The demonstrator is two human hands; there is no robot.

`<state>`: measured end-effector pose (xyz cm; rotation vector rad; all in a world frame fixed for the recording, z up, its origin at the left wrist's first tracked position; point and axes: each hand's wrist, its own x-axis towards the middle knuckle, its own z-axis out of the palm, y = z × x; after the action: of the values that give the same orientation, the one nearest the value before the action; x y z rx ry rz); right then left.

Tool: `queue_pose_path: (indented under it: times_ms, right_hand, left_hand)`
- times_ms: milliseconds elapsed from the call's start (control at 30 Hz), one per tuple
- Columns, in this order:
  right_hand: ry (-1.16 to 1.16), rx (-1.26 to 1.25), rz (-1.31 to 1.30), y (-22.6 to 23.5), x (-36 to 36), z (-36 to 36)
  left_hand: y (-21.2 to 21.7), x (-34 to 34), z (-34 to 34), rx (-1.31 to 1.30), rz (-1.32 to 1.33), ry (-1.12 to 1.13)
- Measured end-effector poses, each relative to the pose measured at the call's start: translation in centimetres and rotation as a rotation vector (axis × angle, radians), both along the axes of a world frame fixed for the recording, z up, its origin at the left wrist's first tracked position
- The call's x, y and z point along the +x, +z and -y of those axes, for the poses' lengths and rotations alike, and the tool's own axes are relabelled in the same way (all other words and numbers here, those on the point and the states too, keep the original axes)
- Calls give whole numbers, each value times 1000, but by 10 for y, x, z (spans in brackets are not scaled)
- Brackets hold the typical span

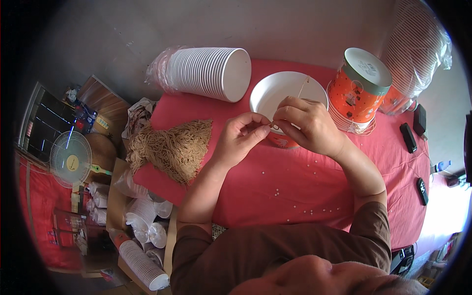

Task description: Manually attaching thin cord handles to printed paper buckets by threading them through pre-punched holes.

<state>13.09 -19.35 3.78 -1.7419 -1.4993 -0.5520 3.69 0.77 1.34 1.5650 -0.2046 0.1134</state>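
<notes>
My left hand (237,138) and my right hand (313,127) meet over the table, fingertips pinched together on a thin tan cord (303,88). One end of it sticks up past my right fingers. A small loop or knot seems to lie between the fingertips, too small to make out. Just behind and below my hands stands a wide white-lined paper bucket (263,91) with an orange outside, its mouth upward. Left of my left forearm lies a large bundle of tan cords (172,150). Small white bead-like dots (277,192) are scattered on the red cloth in front.
A long stack of white paper buckets (206,71) lies at the back left. An upside-down orange bucket stack (359,91) stands right, beside a tall bagged stack (415,54). Black devices (408,137) and a remote (422,191) lie at the right edge of the red-covered table (246,196). A box of wrapped cups (142,216) stands lower left.
</notes>
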Motion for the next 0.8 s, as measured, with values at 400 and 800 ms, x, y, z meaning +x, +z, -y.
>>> queue_pose_path:
  times_ms: [400, 800]
  right_hand:
    - [23, -29, -40, -1, -2, -1]
    - [95, -131, -295, 1, -3, 0]
  left_hand:
    - [-7, 1, 7, 37, 83, 76]
    - [-4, 4, 16, 485, 627, 292]
